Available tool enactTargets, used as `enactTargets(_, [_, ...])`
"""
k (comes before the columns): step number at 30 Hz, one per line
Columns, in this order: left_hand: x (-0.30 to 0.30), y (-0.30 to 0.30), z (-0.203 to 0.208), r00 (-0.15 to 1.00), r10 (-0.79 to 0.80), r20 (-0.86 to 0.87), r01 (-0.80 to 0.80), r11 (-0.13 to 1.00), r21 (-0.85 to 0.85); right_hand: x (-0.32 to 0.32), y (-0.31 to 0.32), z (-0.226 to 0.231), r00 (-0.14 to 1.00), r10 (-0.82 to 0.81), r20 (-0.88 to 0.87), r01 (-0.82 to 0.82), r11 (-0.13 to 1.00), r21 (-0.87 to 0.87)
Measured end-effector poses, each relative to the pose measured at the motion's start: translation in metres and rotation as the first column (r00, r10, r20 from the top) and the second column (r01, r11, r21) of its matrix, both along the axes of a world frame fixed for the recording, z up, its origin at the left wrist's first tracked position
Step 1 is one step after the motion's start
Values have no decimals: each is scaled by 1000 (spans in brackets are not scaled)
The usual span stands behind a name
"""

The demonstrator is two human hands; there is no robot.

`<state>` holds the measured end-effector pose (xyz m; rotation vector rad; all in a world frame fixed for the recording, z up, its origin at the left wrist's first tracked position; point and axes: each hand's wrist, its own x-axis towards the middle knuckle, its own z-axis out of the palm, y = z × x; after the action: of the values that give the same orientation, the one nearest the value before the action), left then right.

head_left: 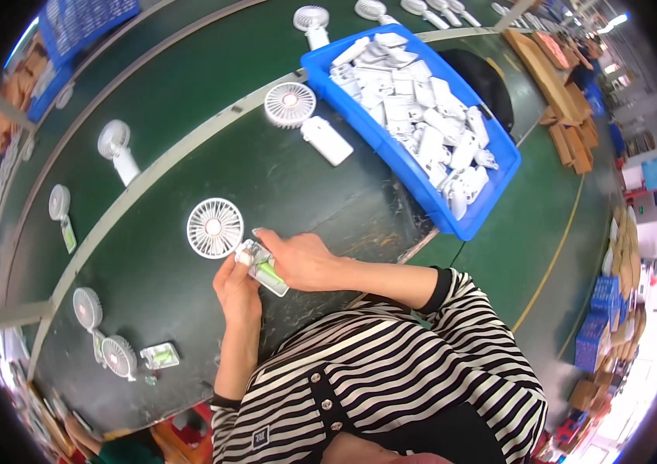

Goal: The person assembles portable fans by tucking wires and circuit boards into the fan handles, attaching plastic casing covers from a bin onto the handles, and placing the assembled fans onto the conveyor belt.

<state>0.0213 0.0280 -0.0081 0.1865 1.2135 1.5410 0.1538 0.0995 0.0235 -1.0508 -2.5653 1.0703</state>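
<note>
Nothing clearly legible — just a small marked patch [261, 438] on the striped shirt [398, 363].

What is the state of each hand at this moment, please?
Left hand: closed, holding the white plastic round-headed handheld fan near the top of its handle.
Right hand: closed on the same handle, fingertips mostly hidden.

Covered grips, buried casings, cropped and blurred surroundings.
The bare right hand [305, 259] covers part of the white plastic fan handle with a light-green insert [270, 272]; behind that handle, some fingertips of the bare left hand [239, 295] are hidden. In the blue rectangular plastic bin [491, 197], upper white plastic casings [421, 100] hide lower ones, preventing a count. The bin partly hides a black rounded object [489, 81]. The bottom edge cuts off a dark-green sleeve [123, 452]. Brown cardboard boxes [585, 393] at far right are blurred.
</note>
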Motion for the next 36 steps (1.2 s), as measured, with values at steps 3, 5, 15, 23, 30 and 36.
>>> enactTargets(3, [0, 2, -1, 999, -39, 8, 39, 999, -1, 1, -4, 1, 996, -43, 74, 45, 999, -20])
enactTargets(5, [2, 4, 7, 996, -81, 34, 82, 996, -27, 14, -2, 11, 999, -44, 19, 45, 997, -63])
enactTargets(15, [-9, 0, 4, 983, -178, 46, 180, 982, -48, 158, 156, 69, 722, -692, 12, 568, 603, 560])
enactTargets(23, [-6, -16, 9, 994, -100, 50, 104, 991, -85, 224, 275, 44, 451, -842, 297, 573, 528, 627])
enactTargets(30, [-13, -19, 0, 996, -88, 33, 90, 993, -72, 239, 306, 26, 450, -801, 394, 516, 593, 618])
enactTargets(36, [-15, -8, 11, 989, -134, 64, 140, 985, -98, 187, 213, 103, 746, -666, -29, 549, 589, 593])
